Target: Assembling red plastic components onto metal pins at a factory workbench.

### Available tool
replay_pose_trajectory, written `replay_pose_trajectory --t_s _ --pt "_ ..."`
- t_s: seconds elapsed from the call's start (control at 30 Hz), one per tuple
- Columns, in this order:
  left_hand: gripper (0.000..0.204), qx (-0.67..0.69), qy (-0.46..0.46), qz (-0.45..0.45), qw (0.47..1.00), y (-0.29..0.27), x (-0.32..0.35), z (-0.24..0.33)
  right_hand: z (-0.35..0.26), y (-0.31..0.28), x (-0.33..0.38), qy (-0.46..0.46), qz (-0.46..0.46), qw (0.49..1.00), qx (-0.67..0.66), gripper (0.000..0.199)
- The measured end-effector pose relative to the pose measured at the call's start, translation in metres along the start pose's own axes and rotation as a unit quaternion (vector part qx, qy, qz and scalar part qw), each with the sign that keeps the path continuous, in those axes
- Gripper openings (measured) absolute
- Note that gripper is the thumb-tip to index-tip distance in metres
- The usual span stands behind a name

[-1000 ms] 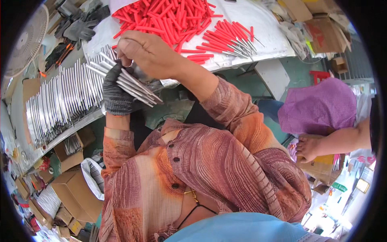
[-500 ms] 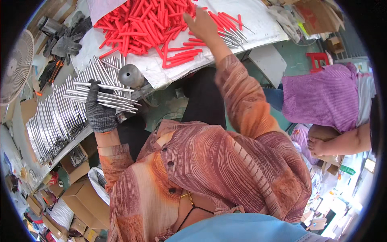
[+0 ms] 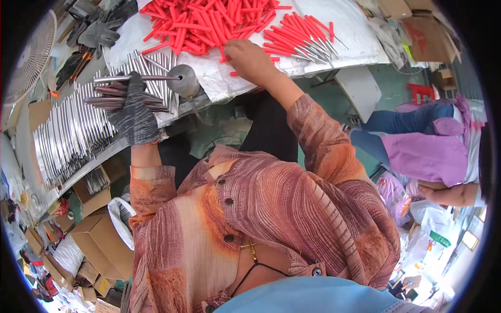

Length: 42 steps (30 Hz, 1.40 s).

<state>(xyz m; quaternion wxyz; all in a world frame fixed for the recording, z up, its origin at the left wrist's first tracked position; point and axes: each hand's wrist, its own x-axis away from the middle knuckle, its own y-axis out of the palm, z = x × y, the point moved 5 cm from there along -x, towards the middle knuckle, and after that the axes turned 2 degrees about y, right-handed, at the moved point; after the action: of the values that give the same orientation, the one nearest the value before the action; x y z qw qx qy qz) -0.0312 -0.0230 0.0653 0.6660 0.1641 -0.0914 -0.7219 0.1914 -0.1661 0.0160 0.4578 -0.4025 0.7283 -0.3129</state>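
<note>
My left hand (image 3: 134,112), in a dark knit glove, is closed around a bundle of thin metal rods (image 3: 122,96) that stick out sideways; one rod tip meets a grey metal cone-shaped fixture (image 3: 183,81) on the table edge. My right hand (image 3: 249,58) is bare and rests on the pile of red plastic handles (image 3: 209,23) on the white table sheet, fingers curled onto one or two of them. A row of finished rods with red handles (image 3: 300,41) lies to the right of that hand.
Many loose metal rods (image 3: 65,138) lie spread on the table at left. Dark gloves (image 3: 96,28) and a fan (image 3: 28,57) sit at the far left. Another person in purple (image 3: 428,151) sits at right. Cardboard boxes (image 3: 99,240) stand below the table.
My right hand left the rod bundle and reached across to the red handle pile. My left hand moved left and down with the bundle, bringing a rod to the cone fixture.
</note>
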Motion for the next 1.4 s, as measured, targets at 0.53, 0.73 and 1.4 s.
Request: replay_pose_trajectory --t_s 0.53,0.73,1.4 --pt "0.021 -0.026 -0.121 -0.161 0.979 0.037 0.036 0.006 -0.093 -0.078 -0.060 0.176 0.176 0.657 -0.712 0.063" --pt "0.026 -0.018 -0.141 -0.193 0.971 0.034 0.032 -0.001 -0.127 -0.091 -0.072 -0.023 0.189 0.841 -0.506 0.034" --pt "0.013 0.190 -0.343 -0.068 0.917 -0.013 0.007 -0.036 -0.120 -0.042 -0.080 0.035 0.172 0.914 -0.366 0.034"
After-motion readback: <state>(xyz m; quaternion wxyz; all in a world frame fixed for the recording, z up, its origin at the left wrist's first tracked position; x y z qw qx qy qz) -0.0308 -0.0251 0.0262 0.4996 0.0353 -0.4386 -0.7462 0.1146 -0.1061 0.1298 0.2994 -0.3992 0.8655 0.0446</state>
